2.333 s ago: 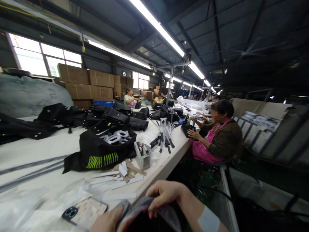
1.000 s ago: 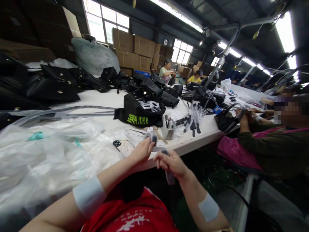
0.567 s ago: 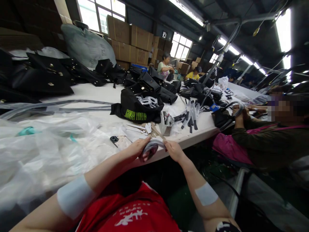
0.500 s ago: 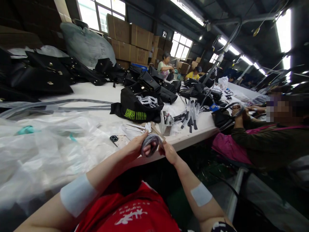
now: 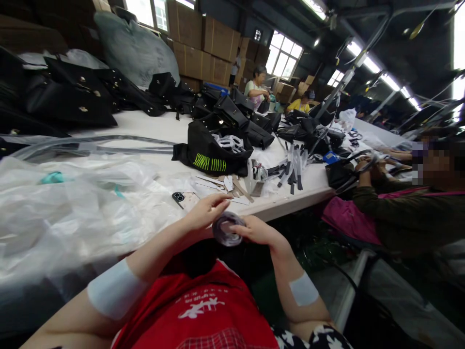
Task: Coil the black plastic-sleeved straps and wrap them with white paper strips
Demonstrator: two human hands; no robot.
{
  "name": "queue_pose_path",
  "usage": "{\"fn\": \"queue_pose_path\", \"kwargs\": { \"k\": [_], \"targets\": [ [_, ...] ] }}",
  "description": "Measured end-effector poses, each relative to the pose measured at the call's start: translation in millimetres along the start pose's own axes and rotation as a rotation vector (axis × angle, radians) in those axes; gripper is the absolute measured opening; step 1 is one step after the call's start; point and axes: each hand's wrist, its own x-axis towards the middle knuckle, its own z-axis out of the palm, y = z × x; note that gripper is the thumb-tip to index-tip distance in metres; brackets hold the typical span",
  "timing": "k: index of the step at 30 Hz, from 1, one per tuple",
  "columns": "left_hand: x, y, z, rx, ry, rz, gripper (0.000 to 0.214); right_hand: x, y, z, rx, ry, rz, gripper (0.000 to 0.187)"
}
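My right hand (image 5: pixel 258 231) holds a coiled grey strap wrapped in clear film (image 5: pixel 225 230) just off the near edge of the white table (image 5: pixel 145 127). My left hand (image 5: pixel 205 211) rests against the top of the coil, fingers stretched toward it. A phone (image 5: pixel 184 199) lies on the table just beyond my left hand. Behind it sit paper strips (image 5: pixel 221 183) and a black bag with green lettering (image 5: pixel 210 154) holding several white coils.
Clear plastic sheeting (image 5: pixel 69 203) covers the table's near left. Black handbags (image 5: pixel 72 97) pile along the far side, with cardboard boxes (image 5: pixel 203 53) behind. A person in a pink apron (image 5: pixel 399 203) works at the right. Loose black straps (image 5: pixel 290 172) lie mid-table.
The strap has gone from a stretched length between both hands to a tight coil. Both hands dropped slightly toward my lap, and the view tilted down and right.
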Motion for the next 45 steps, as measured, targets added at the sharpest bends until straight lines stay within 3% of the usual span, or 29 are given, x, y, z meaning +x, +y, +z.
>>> {"fn": "queue_pose_path", "kwargs": {
  "k": [2,4,9,12,14,18,22,25,27,31,32,35,39,45],
  "targets": [
    [-5,-3,4.2,0.104,-0.196,0.042,0.042,-1,-3,-3,-0.219,-0.057,-0.018,0.026],
    [-11,-5,12.5,0.081,-0.201,0.032,0.040,0,-5,-2,-0.273,0.012,-0.035,0.026],
    [-24,-11,32.0,-0.203,0.232,-0.165,0.045,6,-1,10,-0.083,0.133,-0.174,0.044],
    [-31,-15,33.7,-0.333,0.353,-0.229,0.044,7,7,19,0.002,0.181,-0.176,0.046],
    [-36,-18,30.1,-0.350,0.259,-0.239,0.040,6,13,22,0.082,0.124,-0.144,0.043],
    [-49,-22,25.4,-0.247,-0.044,-0.212,0.035,7,22,32,0.100,-0.112,-0.053,0.036],
    [-73,-31,33.8,-0.140,0.017,-0.237,0.032,12,27,50,0.009,-0.248,-0.044,0.034],
    [-96,-42,37.9,-0.157,0.059,-0.331,0.033,23,28,53,-0.086,-0.341,-0.084,0.037],
    [-109,-51,36.7,-0.177,0.048,-0.418,0.036,36,29,45,-0.176,-0.262,-0.059,0.035],
    [-125,-66,30.3,-0.186,0.038,-0.560,0.041,70,39,25,-0.506,0.312,-0.072,0.029],
    [-126,-69,29.3,-0.191,0.040,-0.580,0.043,77,44,24,-0.601,0.396,-0.087,0.030],
    [-129,-76,29.4,-0.217,0.059,-0.603,0.045,92,63,30,-0.790,0.432,-0.122,0.025],
    [-130,-81,33.5,-0.265,0.079,-0.611,0.048,98,79,41,-0.861,0.451,-0.166,0.021],
    [-126,-77,34.0,-0.259,0.108,-0.576,0.044,100,71,31,-0.862,0.409,-0.086,0.020]
  ]
}}
